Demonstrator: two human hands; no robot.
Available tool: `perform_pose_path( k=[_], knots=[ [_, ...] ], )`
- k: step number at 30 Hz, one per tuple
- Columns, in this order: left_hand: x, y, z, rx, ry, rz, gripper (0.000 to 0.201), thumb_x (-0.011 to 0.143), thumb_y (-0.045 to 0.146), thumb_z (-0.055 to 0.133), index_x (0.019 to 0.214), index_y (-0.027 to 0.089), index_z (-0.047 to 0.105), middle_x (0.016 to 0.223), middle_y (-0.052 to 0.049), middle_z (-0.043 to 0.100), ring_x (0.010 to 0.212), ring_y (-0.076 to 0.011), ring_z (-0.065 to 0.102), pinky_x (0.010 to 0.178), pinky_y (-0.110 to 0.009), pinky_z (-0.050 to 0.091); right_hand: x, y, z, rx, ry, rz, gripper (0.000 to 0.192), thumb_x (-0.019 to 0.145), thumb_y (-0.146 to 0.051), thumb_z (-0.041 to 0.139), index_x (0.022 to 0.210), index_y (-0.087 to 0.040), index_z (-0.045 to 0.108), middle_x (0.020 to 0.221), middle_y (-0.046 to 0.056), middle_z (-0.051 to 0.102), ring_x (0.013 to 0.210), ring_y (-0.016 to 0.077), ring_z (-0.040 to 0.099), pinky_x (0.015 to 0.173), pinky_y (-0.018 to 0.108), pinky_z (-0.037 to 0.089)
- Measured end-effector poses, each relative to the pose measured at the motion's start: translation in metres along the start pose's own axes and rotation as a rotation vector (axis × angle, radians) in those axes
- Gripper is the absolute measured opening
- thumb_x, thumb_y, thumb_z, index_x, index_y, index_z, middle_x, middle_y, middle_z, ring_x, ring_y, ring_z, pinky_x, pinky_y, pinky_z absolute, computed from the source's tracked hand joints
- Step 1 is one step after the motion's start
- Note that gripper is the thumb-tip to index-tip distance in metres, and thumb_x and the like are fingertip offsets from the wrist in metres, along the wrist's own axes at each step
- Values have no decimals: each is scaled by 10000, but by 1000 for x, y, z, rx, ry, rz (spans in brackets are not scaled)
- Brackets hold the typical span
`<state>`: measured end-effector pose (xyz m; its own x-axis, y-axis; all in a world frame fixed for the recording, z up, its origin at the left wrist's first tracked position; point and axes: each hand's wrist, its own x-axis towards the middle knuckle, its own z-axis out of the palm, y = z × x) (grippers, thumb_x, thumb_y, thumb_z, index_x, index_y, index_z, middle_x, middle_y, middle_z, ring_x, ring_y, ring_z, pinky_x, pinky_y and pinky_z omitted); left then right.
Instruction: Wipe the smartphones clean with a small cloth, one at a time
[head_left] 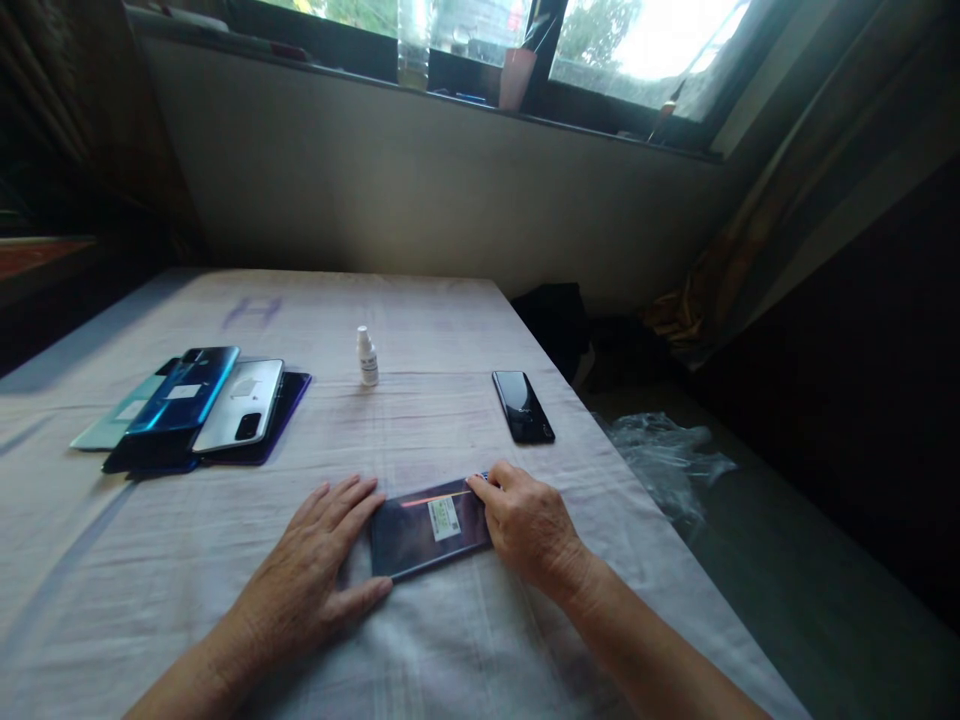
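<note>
A dark glossy smartphone (412, 540) lies back up on the white tablecloth in front of me, with a pale printed label (444, 518) stuck on it. My left hand (326, 550) is spread flat at the phone's left end, index fingertip at the upper corner and thumb at the lower one. Over the right end, my right hand (529, 520) is closed, its fingers bunched against the phone's upper right corner. A small bluish bit shows beside those fingertips; what they pinch is hidden. A second black phone (523, 408) lies apart, beyond my right hand.
At left lies an overlapping pile of several phones, with a blue phone (187, 385) and a silver phone (240, 400) on top. A small white dropper bottle (367, 358) stands mid-table. Crumpled clear plastic (667, 460) lies below the table's right edge. Behind is a windowsill (465, 100).
</note>
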<state>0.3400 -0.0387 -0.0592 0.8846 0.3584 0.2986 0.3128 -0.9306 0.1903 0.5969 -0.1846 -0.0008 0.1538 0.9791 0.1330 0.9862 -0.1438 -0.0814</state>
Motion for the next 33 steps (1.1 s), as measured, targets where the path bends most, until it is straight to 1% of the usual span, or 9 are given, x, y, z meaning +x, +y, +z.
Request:
perform_pose_path(
  k=[2, 8, 15, 17, 20, 24, 27, 33],
  knots=[
    [0, 0, 1, -2, 2, -6, 744, 881, 577, 626, 1508, 259, 384, 1553, -108, 465, 1426, -324, 426, 1195, -528, 287, 0, -1, 1, -1, 7, -4, 370, 872, -71, 539, 1159, -217, 722, 991, 64, 691, 829, 189, 646, 670, 263, 458],
    [-1, 1, 0, -3, 18, -5, 742, 874, 578, 624, 1498, 247, 397, 1548, -107, 472, 1418, -327, 434, 1190, -531, 294, -16, 0, 8, 25, 57, -47, 389, 864, -66, 542, 1178, -217, 715, 959, 56, 694, 821, 183, 648, 672, 255, 459],
    [1, 1, -1, 6, 17, 9, 744, 878, 561, 625, 1505, 247, 377, 1553, -111, 465, 1425, -318, 428, 1194, -525, 287, -4, 8, 2, -8, 15, 50, 369, 863, -73, 546, 1138, -236, 729, 977, 55, 693, 832, 184, 657, 670, 253, 460],
    [0, 1, -1, 3, 14, 8, 742, 877, 559, 625, 1504, 246, 382, 1554, -109, 463, 1423, -321, 429, 1195, -525, 286, -5, 12, 3, -13, 38, 62, 372, 856, -65, 545, 1132, -230, 732, 957, 53, 692, 825, 184, 658, 670, 253, 459],
    [0, 1, -1, 12, 10, 18, 736, 879, 551, 628, 1500, 238, 388, 1548, -116, 471, 1417, -323, 439, 1186, -529, 301, -16, 16, 7, -3, 112, 42, 382, 853, -57, 534, 1138, -216, 731, 922, 53, 689, 786, 181, 654, 649, 254, 452],
    [1, 1, -2, 6, 8, 5, 738, 871, 563, 631, 1494, 240, 405, 1540, -115, 480, 1416, -328, 438, 1184, -534, 302, -31, 13, 10, 29, 207, -3, 386, 851, -40, 512, 1129, -198, 730, 886, 50, 684, 753, 171, 647, 635, 247, 443],
    [1, 1, -1, -2, -7, -7, 744, 860, 570, 635, 1494, 246, 417, 1539, -111, 484, 1414, -331, 440, 1183, -533, 305, -33, 10, 10, 31, 220, -20, 370, 852, -35, 508, 1097, -196, 734, 868, 46, 677, 735, 167, 640, 627, 245, 436],
    [1, 2, -2, 8, -8, -1, 741, 868, 559, 634, 1498, 244, 405, 1545, -115, 474, 1418, -323, 437, 1184, -530, 301, -25, 11, 10, 18, 210, -10, 361, 835, -42, 538, 1082, -212, 739, 879, 43, 680, 729, 163, 633, 619, 244, 424]
  ],
)
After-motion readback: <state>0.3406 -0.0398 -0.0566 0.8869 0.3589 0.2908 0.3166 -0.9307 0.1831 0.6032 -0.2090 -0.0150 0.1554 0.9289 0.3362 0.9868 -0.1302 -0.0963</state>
